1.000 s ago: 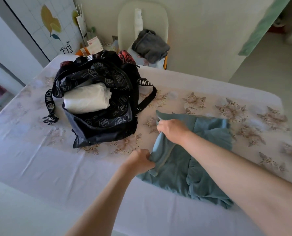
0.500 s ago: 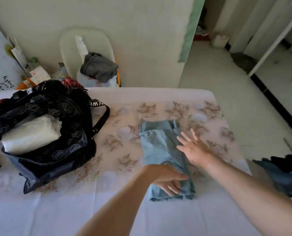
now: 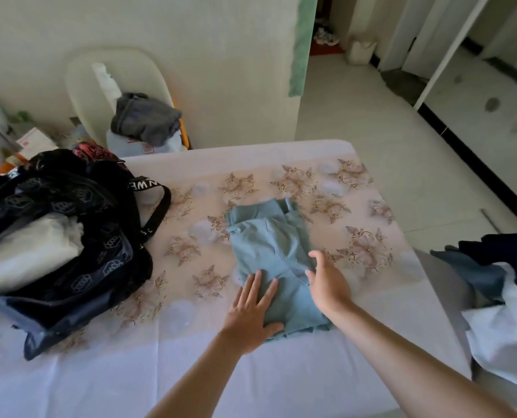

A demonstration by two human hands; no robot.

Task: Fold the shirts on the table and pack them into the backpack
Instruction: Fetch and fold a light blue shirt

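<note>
On floral tablecloth [image 3: 296, 182], folded teal shirt [image 3: 269, 236] beside black backpack [image 3: 79, 236].

The shirt [image 3: 269, 245] lies on the surface [image 3: 191, 372] under the left grip [image 3: 251, 309], beside the right grip [image 3: 326, 282]; the backpack [image 3: 100, 251] sits further left.

Count: 1 table [image 3: 281, 372], 1 backpack [image 3: 100, 267]. Shirts on the table: 1, the blue shirt [image 3: 269, 236]. In the backpack: 1 white folded bundle [image 3: 31, 254]. Hands: 2, left hand [image 3: 248, 312] and right hand [image 3: 326, 285]. Heap off the table's right edge: 3 colours, navy cloth [image 3: 507, 248], teal cloth [image 3: 474, 276], white cloth [image 3: 501, 333]; piece count unclear. Behind: 1 chair [image 3: 82, 79], 1 grey garment [image 3: 145, 119] on it. 1 white bin [image 3: 361, 51].
</note>
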